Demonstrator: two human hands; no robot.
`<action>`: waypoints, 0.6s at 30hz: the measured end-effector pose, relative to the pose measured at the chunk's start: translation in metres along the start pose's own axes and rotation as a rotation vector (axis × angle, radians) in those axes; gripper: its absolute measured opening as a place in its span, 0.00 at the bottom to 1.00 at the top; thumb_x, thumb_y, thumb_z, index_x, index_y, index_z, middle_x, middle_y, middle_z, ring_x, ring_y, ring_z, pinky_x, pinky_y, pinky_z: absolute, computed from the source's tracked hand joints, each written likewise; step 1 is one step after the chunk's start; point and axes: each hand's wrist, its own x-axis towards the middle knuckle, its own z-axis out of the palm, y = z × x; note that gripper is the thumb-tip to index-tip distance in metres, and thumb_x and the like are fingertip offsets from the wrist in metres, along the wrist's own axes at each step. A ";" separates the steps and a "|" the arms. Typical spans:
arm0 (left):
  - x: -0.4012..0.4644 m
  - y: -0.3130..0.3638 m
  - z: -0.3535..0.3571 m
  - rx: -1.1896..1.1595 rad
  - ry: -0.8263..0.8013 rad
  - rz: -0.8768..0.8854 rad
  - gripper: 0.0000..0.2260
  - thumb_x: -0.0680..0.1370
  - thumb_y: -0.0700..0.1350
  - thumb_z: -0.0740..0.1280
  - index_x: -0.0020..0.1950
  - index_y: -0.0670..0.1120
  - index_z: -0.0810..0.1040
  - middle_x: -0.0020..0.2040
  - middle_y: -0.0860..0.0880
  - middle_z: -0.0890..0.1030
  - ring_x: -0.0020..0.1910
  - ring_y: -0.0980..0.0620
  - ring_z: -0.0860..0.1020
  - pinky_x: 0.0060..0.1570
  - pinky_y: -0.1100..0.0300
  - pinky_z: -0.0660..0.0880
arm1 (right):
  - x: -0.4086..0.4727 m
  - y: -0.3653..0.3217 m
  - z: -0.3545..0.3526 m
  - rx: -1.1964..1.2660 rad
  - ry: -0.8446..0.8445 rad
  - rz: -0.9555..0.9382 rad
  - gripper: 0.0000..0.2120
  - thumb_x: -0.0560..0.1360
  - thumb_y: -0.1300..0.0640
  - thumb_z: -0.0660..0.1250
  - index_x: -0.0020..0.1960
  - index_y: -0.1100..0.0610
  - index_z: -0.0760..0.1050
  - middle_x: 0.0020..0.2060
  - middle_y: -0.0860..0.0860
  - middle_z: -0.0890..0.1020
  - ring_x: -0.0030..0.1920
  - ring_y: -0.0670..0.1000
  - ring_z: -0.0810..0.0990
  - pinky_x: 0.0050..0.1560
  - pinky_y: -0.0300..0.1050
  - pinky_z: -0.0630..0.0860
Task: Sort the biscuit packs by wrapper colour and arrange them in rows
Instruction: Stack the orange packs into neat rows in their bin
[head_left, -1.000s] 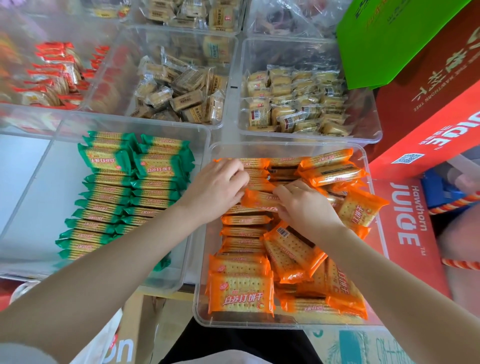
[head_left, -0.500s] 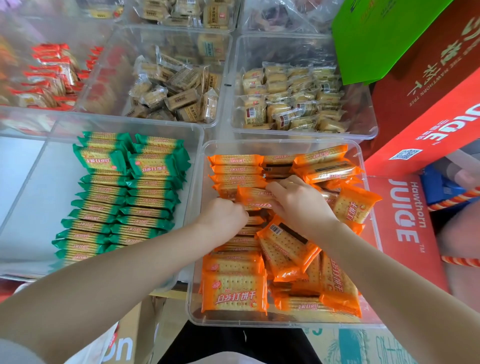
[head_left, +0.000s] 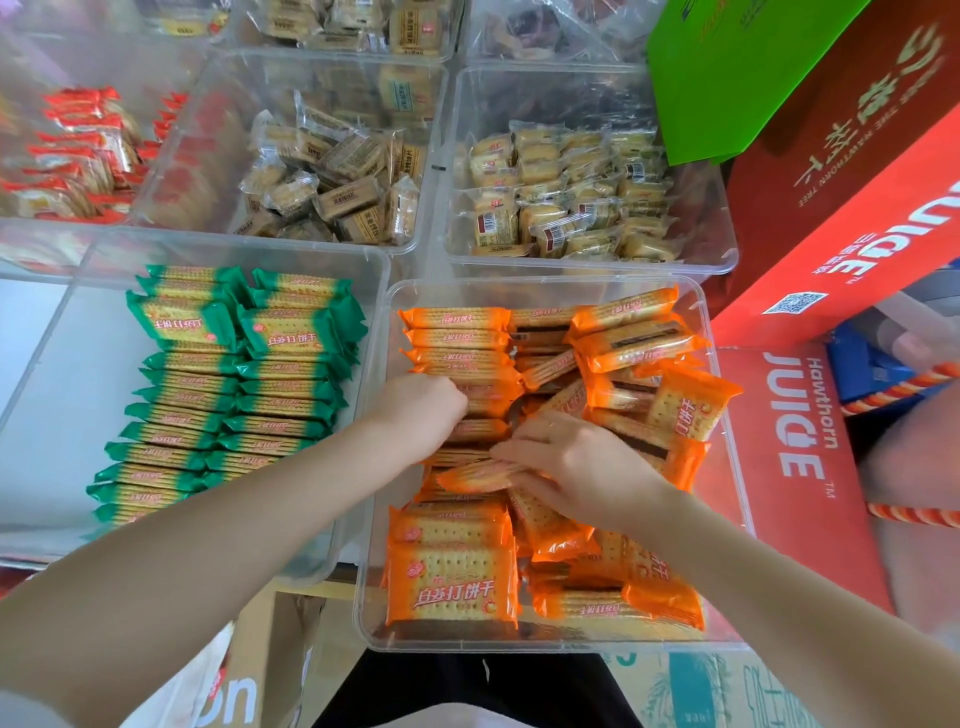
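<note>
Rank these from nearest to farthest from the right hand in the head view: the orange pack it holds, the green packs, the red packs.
From the right hand:
1. Orange pack, in its grip.
2. Green packs, in the bin to the left.
3. Red packs, far back left.

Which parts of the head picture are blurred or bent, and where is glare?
Head view: orange packs read sharp in the centre; red packs at the upper left are blurred; the wide lens bows the clear bin edges; pale glare washes the clear bin walls at top.
</note>
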 end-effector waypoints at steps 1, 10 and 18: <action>0.000 -0.001 0.001 0.002 0.000 0.010 0.07 0.74 0.36 0.63 0.46 0.45 0.79 0.45 0.47 0.79 0.43 0.45 0.78 0.33 0.57 0.69 | 0.002 -0.005 0.004 0.020 -0.010 0.021 0.13 0.72 0.56 0.68 0.55 0.58 0.79 0.44 0.54 0.82 0.43 0.56 0.81 0.38 0.49 0.81; -0.008 0.001 -0.001 0.106 0.055 0.060 0.06 0.75 0.36 0.61 0.47 0.44 0.76 0.48 0.46 0.77 0.47 0.44 0.77 0.34 0.57 0.63 | -0.003 -0.029 0.015 0.100 -0.141 0.324 0.31 0.79 0.42 0.51 0.74 0.60 0.56 0.55 0.53 0.80 0.58 0.52 0.76 0.63 0.43 0.67; -0.008 -0.002 0.001 0.033 0.061 0.058 0.08 0.79 0.43 0.59 0.53 0.47 0.77 0.50 0.50 0.76 0.48 0.48 0.78 0.35 0.59 0.66 | -0.015 -0.012 0.028 -0.299 -0.261 0.325 0.29 0.74 0.45 0.48 0.52 0.62 0.82 0.44 0.56 0.84 0.48 0.58 0.81 0.56 0.51 0.75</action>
